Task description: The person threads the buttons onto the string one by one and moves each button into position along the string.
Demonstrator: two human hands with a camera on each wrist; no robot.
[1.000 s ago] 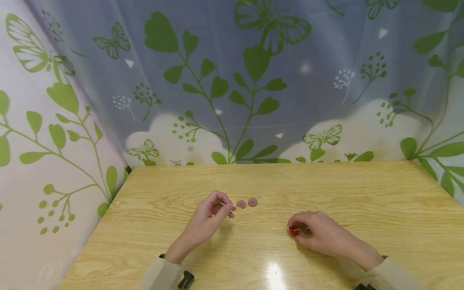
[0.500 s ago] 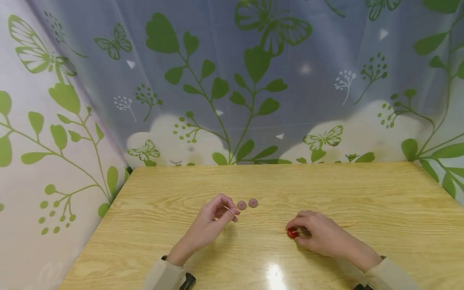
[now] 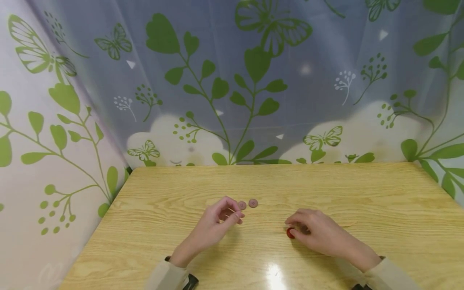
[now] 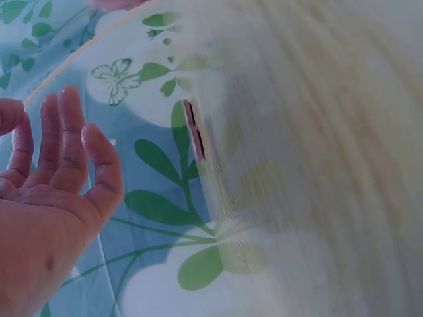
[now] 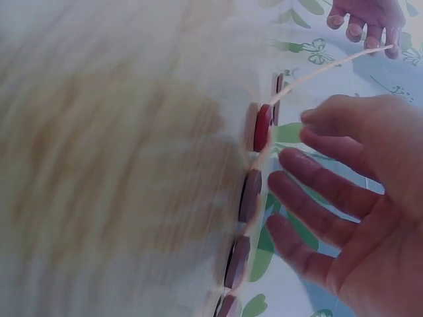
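My left hand (image 3: 217, 225) hovers over the table at centre left, pinching one end of a thin pale cord (image 4: 71, 61) between thumb and forefinger. In the right wrist view the cord runs down to a red button (image 5: 262, 129) on the tabletop. Several darker buttons (image 5: 250, 196) stretch along the cord in a row behind it, hidden beneath the right hand in the head view. My right hand (image 3: 319, 233) is just over the red button, fingers loosely bent, thumb and fingertips apart from it in the right wrist view.
Two loose brown buttons lie side by side just beyond my left fingertips, the right one (image 3: 253, 203) slightly farther back. The wooden table (image 3: 174, 181) meets a patterned curtain (image 3: 203, 80) at its back edge. Another curtain (image 3: 54, 181) hangs along the left side.
My right hand has let go of the red button, which now lies lower on the table. The left hand, with the cord, has moved slightly right and nearer.
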